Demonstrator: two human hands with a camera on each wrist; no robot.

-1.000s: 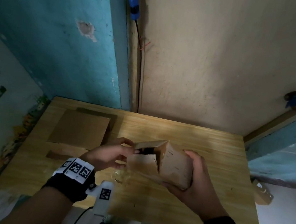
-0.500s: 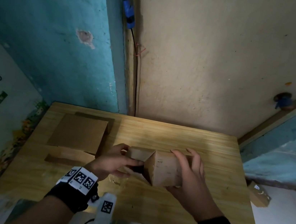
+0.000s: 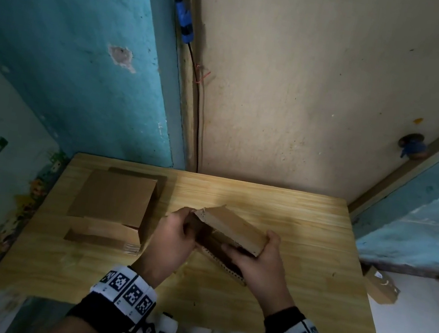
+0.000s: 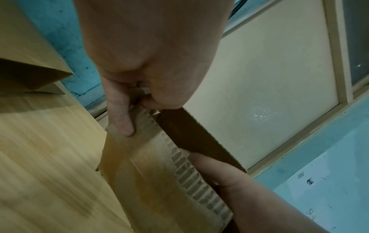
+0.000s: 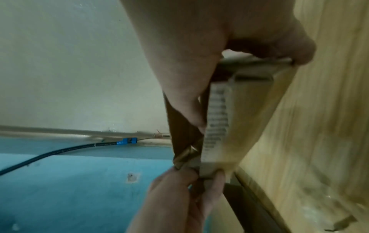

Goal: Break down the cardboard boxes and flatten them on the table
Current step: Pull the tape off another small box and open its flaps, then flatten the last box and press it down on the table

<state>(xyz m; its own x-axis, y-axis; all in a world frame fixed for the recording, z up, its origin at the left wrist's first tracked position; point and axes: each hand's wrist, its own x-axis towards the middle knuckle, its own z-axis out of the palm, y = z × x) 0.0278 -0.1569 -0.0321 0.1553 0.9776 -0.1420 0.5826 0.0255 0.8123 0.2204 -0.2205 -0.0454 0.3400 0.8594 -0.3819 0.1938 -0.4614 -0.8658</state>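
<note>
Box (image 3: 228, 230), half-collapsed, held in both my hands above the table (image 3: 301, 233)

Item: small cardboard box, panels folding, corrugated edge showing; left hand (image 3: 172, 239) pinches its left end between thumb and curled fingers (image 4: 119, 116); right hand (image 3: 258, 263) grips its right end, thumb inside the fold, fingers wrapped under. Item: flat cardboard (image 3: 116, 197), lying on the table's far left, well apart from the box. Item: loose strip (image 3: 97, 238), just in front of the flat cardboard. Item: second small box (image 3: 380, 285), off the table's right edge, lower down
</note>
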